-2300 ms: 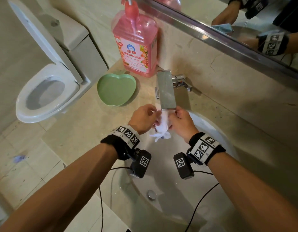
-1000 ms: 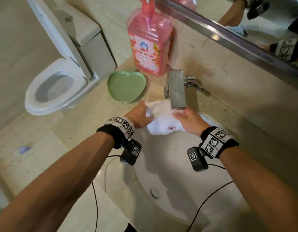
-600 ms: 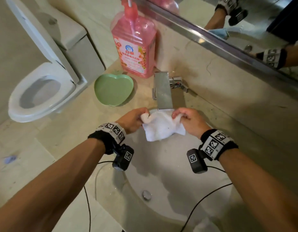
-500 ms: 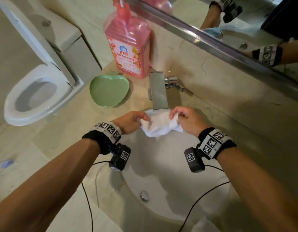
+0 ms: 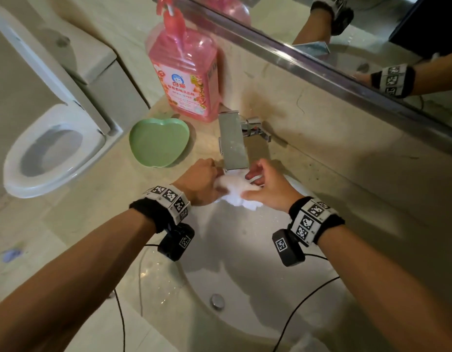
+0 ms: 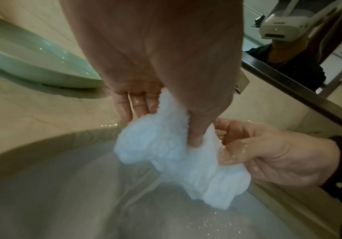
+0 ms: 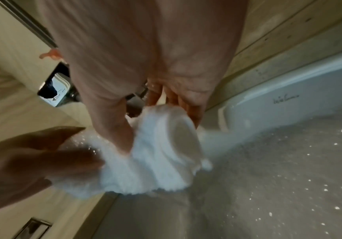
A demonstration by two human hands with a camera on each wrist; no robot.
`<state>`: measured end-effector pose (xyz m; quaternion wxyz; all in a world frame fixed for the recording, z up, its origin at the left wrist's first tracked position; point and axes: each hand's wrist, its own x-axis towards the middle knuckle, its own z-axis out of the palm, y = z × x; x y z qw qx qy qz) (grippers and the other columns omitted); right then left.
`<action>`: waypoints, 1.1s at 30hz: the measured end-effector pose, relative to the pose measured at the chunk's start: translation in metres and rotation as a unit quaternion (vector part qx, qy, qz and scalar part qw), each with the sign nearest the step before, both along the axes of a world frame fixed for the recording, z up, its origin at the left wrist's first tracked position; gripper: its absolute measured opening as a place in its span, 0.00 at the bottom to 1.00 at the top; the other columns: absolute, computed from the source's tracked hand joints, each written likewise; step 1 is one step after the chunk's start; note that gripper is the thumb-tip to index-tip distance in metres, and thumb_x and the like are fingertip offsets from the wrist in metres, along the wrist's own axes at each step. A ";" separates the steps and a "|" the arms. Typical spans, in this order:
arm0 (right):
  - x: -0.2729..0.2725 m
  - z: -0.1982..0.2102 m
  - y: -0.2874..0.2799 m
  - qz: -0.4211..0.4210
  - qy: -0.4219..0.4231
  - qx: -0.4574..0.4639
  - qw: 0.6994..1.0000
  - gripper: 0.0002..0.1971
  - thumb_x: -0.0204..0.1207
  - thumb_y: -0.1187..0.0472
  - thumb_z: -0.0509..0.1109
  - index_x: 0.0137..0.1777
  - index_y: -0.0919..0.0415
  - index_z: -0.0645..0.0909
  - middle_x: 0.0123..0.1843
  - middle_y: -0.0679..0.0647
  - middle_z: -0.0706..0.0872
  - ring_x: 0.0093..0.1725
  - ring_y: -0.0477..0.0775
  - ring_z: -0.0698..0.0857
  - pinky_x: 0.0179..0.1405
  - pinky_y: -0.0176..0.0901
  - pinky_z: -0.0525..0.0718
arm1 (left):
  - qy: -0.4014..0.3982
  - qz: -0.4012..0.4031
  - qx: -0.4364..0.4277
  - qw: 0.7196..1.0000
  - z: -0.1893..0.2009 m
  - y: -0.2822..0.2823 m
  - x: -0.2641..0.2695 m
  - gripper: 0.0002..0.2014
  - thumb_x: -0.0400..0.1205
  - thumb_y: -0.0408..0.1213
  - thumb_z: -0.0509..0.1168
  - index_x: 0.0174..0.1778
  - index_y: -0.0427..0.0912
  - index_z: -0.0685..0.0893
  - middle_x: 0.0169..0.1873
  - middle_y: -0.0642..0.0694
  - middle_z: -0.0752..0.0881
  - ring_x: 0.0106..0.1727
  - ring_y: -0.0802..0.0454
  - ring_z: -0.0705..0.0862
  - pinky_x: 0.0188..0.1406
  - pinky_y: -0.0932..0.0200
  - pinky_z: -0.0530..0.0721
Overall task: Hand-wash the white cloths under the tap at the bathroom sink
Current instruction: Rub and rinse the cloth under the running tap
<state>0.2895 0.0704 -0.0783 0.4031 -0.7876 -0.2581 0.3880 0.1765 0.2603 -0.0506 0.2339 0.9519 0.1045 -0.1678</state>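
Note:
A wet white cloth (image 5: 236,190) (image 6: 174,150) (image 7: 155,161) is bunched between both hands just under the spout of the flat chrome tap (image 5: 232,141), above the sink basin (image 5: 245,262). My left hand (image 5: 202,181) (image 6: 161,100) grips the cloth's left side, thumb pressed into it. On the right, my right hand (image 5: 265,186) (image 7: 157,113) pinches the other side between thumb and fingers. Water runs off the cloth in a thin stream and splashes droplets into the basin.
A pink pump bottle of detergent (image 5: 187,80) stands behind the tap, with a green apple-shaped dish (image 5: 157,141) beside it on the beige counter (image 5: 93,204). A toilet (image 5: 49,148) stands to the left. The mirror (image 5: 346,34) runs along the back wall. The drain (image 5: 217,301) sits low in the basin.
The cloth was spread out flat between my hands about a second ago. It is bunched tighter now, and my hands have come closer together under the spout.

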 end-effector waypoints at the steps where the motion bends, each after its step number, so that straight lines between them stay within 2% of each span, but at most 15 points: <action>1: -0.002 -0.002 0.004 0.025 0.003 -0.012 1.000 0.32 0.65 0.60 0.85 0.66 0.51 0.72 0.59 0.47 0.83 0.54 0.48 0.86 0.47 0.35 0.83 | -0.007 -0.011 -0.016 1.000 0.002 0.000 -0.003 0.18 0.78 0.49 0.69 0.59 0.42 0.82 0.48 0.46 0.73 0.49 0.49 0.71 0.50 0.53 0.74; 3: -0.005 -0.002 0.015 0.088 -0.003 -0.062 0.994 0.33 0.65 0.57 0.83 0.71 0.52 0.74 0.57 0.44 0.83 0.54 0.46 0.86 0.42 0.31 0.80 | -0.005 -0.002 -0.062 0.998 0.005 0.001 -0.009 0.17 0.81 0.46 0.68 0.60 0.41 0.75 0.48 0.48 0.73 0.48 0.49 0.75 0.46 0.55 0.72; 6: -0.012 0.001 0.032 0.168 -0.105 -0.142 0.970 0.20 0.66 0.48 0.77 0.56 0.54 0.81 0.48 0.44 0.86 0.47 0.48 0.86 0.37 0.36 0.77 | 0.000 0.030 -0.089 0.996 0.007 0.005 -0.015 0.15 0.82 0.42 0.67 0.60 0.42 0.71 0.46 0.47 0.81 0.46 0.45 0.80 0.41 0.57 0.71; 8: -0.015 0.002 0.039 0.184 -0.169 -0.141 0.958 0.20 0.70 0.51 0.74 0.59 0.60 0.83 0.51 0.51 0.84 0.52 0.53 0.83 0.44 0.37 0.73 | 0.006 0.055 -0.096 0.994 0.007 0.009 -0.018 0.17 0.80 0.39 0.70 0.60 0.44 0.71 0.46 0.46 0.83 0.48 0.42 0.84 0.40 0.57 0.73; 11: -0.012 0.004 0.041 0.160 -0.184 -0.117 0.963 0.12 0.74 0.57 0.72 0.56 0.60 0.84 0.51 0.56 0.86 0.51 0.55 0.83 0.39 0.34 0.71 | 0.059 0.082 -0.155 0.983 0.009 0.013 -0.013 0.30 0.73 0.41 0.77 0.67 0.47 0.70 0.49 0.49 0.84 0.48 0.48 0.85 0.38 0.60 0.78; 13: -0.009 0.007 0.040 0.119 -0.174 -0.093 0.973 0.16 0.74 0.60 0.72 0.62 0.61 0.83 0.57 0.60 0.88 0.54 0.57 0.86 0.49 0.38 0.81 | 0.108 0.104 -0.235 0.960 0.007 0.010 -0.003 0.29 0.69 0.42 0.79 0.64 0.44 0.78 0.50 0.48 0.87 0.48 0.51 0.85 0.36 0.64 0.81; 15: -0.008 0.011 0.038 0.092 -0.210 -0.080 0.970 0.25 0.72 0.62 0.77 0.70 0.62 0.79 0.62 0.62 0.86 0.60 0.62 0.86 0.58 0.52 0.85 | 0.145 0.148 -0.295 0.933 0.002 0.004 0.008 0.26 0.65 0.46 0.80 0.57 0.49 0.83 0.48 0.52 0.88 0.52 0.50 0.86 0.43 0.61 0.84; 16: -0.008 0.013 0.036 0.092 -0.242 -0.086 0.962 0.28 0.70 0.62 0.79 0.71 0.63 0.78 0.62 0.63 0.84 0.61 0.64 0.85 0.59 0.56 0.84 | 0.150 0.165 -0.284 0.933 -0.001 -0.001 0.014 0.26 0.64 0.48 0.82 0.57 0.52 0.82 0.47 0.56 0.87 0.54 0.50 0.86 0.47 0.60 0.82; 18: -0.006 0.014 0.030 0.089 -0.262 -0.088 0.957 0.32 0.66 0.62 0.83 0.70 0.63 0.76 0.61 0.62 0.84 0.59 0.64 0.84 0.57 0.56 0.84 | 0.120 0.144 -0.172 0.967 -0.011 -0.013 0.021 0.29 0.64 0.50 0.83 0.60 0.55 0.81 0.44 0.59 0.85 0.51 0.51 0.85 0.48 0.61 0.77; 20: 0.000 0.015 0.020 0.076 -0.179 -0.081 0.978 0.36 0.64 0.60 0.83 0.72 0.59 0.74 0.63 0.55 0.84 0.60 0.56 0.84 0.56 0.48 0.82 | 0.079 0.134 -0.092 0.984 -0.019 -0.025 0.027 0.32 0.68 0.48 0.80 0.69 0.47 0.81 0.53 0.48 0.87 0.52 0.47 0.86 0.47 0.60 0.80; 21: 0.003 0.014 0.014 0.064 -0.112 -0.081 0.988 0.37 0.64 0.59 0.83 0.74 0.56 0.73 0.64 0.50 0.84 0.60 0.52 0.84 0.56 0.45 0.82 | 0.058 0.144 -0.101 0.983 -0.021 -0.028 0.028 0.30 0.71 0.47 0.78 0.70 0.43 0.81 0.58 0.43 0.87 0.53 0.44 0.87 0.49 0.58 0.83; 24: 0.006 0.012 0.003 0.024 0.024 -0.103 0.994 0.34 0.59 0.54 0.85 0.68 0.48 0.79 0.58 0.46 0.89 0.57 0.50 0.88 0.54 0.46 0.87 | 0.008 0.175 -0.119 0.977 -0.018 -0.024 0.028 0.19 0.75 0.36 0.74 0.60 0.35 0.84 0.54 0.36 0.88 0.55 0.38 0.87 0.53 0.53 0.85; 26: 0.002 0.009 0.009 0.016 0.059 -0.112 0.992 0.40 0.54 0.52 0.85 0.70 0.51 0.78 0.60 0.49 0.88 0.58 0.53 0.87 0.57 0.53 0.89 | -0.032 0.138 -0.109 0.984 -0.012 -0.020 0.023 0.19 0.74 0.37 0.75 0.59 0.36 0.84 0.53 0.37 0.88 0.55 0.39 0.87 0.53 0.50 0.85; 30: -0.008 0.008 0.034 0.024 0.037 -0.087 0.995 0.34 0.59 0.62 0.83 0.68 0.52 0.78 0.59 0.50 0.86 0.55 0.54 0.89 0.50 0.54 0.92 | -0.036 0.073 -0.050 0.995 0.001 -0.009 0.008 0.32 0.69 0.50 0.78 0.67 0.43 0.80 0.56 0.41 0.87 0.54 0.42 0.87 0.52 0.50 0.85; 33: -0.003 0.016 0.037 -0.002 -0.037 -0.087 0.996 0.49 0.57 0.59 0.84 0.79 0.56 0.65 0.65 0.50 0.82 0.63 0.53 0.83 0.62 0.51 0.84 | 0.035 0.103 -0.051 0.993 -0.003 -0.005 0.004 0.37 0.68 0.51 0.80 0.69 0.42 0.76 0.58 0.43 0.85 0.56 0.45 0.84 0.49 0.57 0.80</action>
